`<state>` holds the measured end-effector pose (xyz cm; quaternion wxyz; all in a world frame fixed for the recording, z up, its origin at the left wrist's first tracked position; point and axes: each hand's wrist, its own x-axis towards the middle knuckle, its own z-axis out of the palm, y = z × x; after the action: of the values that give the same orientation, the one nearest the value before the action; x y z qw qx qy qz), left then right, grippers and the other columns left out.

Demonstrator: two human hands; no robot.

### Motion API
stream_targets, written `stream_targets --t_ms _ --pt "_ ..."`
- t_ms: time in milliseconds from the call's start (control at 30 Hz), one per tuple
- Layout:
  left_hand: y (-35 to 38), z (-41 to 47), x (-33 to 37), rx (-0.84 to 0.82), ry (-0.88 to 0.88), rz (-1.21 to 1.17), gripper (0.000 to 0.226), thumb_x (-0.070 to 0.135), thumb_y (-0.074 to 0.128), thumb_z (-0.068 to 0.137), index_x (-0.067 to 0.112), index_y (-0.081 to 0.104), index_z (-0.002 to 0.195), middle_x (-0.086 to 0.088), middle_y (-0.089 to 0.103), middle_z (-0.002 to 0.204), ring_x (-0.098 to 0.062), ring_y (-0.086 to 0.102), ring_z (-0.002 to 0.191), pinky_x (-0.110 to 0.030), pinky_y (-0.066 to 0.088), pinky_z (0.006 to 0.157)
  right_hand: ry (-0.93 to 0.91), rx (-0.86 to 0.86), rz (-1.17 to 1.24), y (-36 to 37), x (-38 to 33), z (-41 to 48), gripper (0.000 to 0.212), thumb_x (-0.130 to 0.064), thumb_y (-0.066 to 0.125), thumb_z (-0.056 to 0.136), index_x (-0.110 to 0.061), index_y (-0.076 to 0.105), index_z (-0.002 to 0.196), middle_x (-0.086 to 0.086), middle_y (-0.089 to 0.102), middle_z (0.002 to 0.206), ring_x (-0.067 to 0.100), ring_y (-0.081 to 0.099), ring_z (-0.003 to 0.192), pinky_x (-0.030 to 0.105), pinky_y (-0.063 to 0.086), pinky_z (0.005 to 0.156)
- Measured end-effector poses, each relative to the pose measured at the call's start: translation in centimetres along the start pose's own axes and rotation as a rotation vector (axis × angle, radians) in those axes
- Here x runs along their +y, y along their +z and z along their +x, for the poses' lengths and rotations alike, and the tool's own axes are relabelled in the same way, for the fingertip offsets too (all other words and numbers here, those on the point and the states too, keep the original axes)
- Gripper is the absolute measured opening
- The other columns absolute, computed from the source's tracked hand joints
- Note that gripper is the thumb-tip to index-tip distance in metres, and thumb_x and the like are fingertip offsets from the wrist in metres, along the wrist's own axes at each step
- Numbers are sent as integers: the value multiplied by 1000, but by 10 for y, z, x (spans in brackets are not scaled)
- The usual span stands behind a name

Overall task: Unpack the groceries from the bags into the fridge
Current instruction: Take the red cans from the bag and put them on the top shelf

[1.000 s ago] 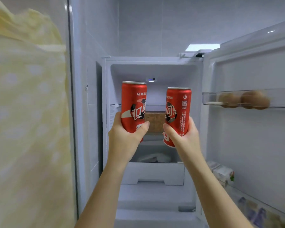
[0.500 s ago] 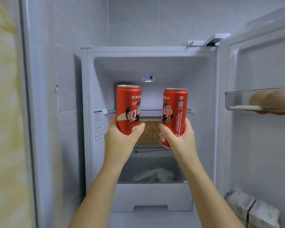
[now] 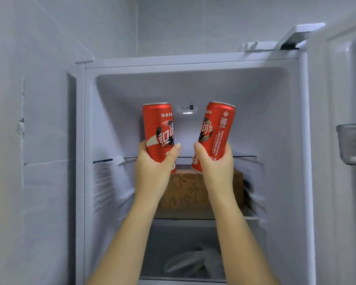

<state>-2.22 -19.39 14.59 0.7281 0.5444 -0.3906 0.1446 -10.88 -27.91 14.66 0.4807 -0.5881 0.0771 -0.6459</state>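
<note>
The left hand (image 3: 152,167) has its fingers (image 3: 174,151) curled tight round a red can (image 3: 157,128) & holds it straight up, & the right hand (image 3: 216,167) has its fingers curled round a 2nd red can (image 3: 215,128), which tips a bit to the right. Both cans are up in the air at the top part of the open fridge (image 3: 193,62), w/ the glass shelf (image 3: 245,156) behind the fingers & a brown box (image 3: 185,190) just below them. Lower down, between the 2 arms, a see-thru drawer (image 3: 169,233) holds a white bag (image 3: 189,262), & far to the right of the fingers a clear bin (image 3: 351,142) sits on the door.
</note>
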Motion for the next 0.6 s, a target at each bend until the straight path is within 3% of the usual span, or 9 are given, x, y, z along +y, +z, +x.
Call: stream_targets --t_ms 100,200,300,400,500,600 --pt "8 19 -6 9 -6 -14 45 48 67 83 37 39 117 28 50 96 4 56 83 -7 42 61 24 61 36 9 8 18 46 -34 71 87 -32 37 118 -22 49 97 2 56 82 3 42 50" --pt "13 41 -12 1 -24 -18 50 47 66 86 31 39 126 21 50 99 0 55 81 -6 41 58 46 109 47 15 14 36 47 -38 70 87 -31 37 120 -16 51 101 2 56 85 9 41 62" --pt "15 64 -18 -44 -62 -5 57 50 65 86 29 40 132 13 51 111 -10 57 94 -20 47 74 36 165 18 19 17 55 48 -42 69 87 -32 35 119 -17 50 99 2 55 83 13 40 66" --pt "13 88 -31 -93 -95 2 52 56 70 80 36 41 118 10 56 114 -15 60 102 -37 54 90 27 192 -21 22 18 71 51 -44 69 87 -30 37 124 -13 51 106 4 54 84 20 43 77" --pt "10 104 -40 -132 -128 42 56 57 74 75 33 44 116 6 59 115 -19 63 103 -45 54 92 57 195 -72 23 19 84 59 -44 70 86 -21 41 131 -6 52 112 9 55 95 27 44 83" --pt "11 116 -46 -159 -158 61 68 50 76 77 21 46 131 -1 60 125 -23 62 109 -46 53 95 75 181 -148 22 23 94 64 -41 73 84 -15 42 134 -2 54 115 13 54 98 29 44 85"
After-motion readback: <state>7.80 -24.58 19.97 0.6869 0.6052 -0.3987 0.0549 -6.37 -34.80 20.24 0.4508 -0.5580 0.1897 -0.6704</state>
